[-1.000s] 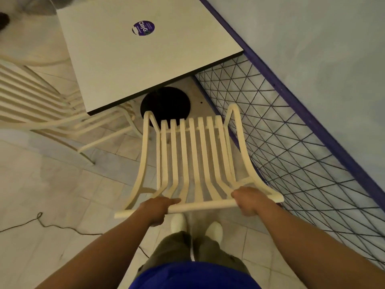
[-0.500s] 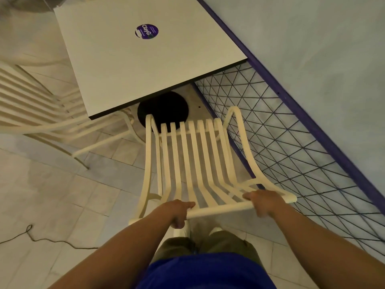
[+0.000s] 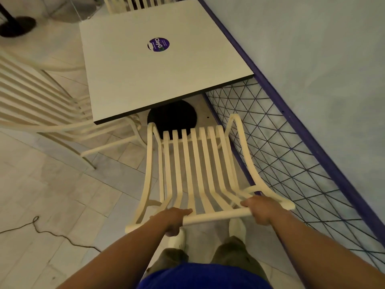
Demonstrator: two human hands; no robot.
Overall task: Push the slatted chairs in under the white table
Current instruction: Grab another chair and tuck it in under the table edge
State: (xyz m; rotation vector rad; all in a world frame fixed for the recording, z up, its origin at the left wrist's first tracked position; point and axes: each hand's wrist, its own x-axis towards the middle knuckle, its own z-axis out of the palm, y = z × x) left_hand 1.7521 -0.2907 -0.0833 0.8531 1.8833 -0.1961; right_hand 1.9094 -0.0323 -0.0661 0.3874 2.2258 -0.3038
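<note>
A cream slatted chair (image 3: 198, 163) stands in front of me, its seat front just short of the white table's (image 3: 129, 80) near edge. My left hand (image 3: 174, 217) and my right hand (image 3: 260, 208) both grip the chair's top back rail. A second slatted chair (image 3: 41, 105) sits at the table's left side, its seat partly under the tabletop. A third chair's back (image 3: 133, 4) shows beyond the table's far edge. The table carries a round purple sticker (image 3: 158, 44) and stands on a black round base (image 3: 171, 116).
A wire-mesh fence with a purple rail (image 3: 291, 163) runs close along the right of the chair and table. A dark cable (image 3: 48, 232) lies on the tiled floor at the left. Another black stand base (image 3: 17, 26) sits far left.
The table has drawn closer and sits lower in view. Its far edge and a third chair now show. Both hands keep their grip on the rail.
</note>
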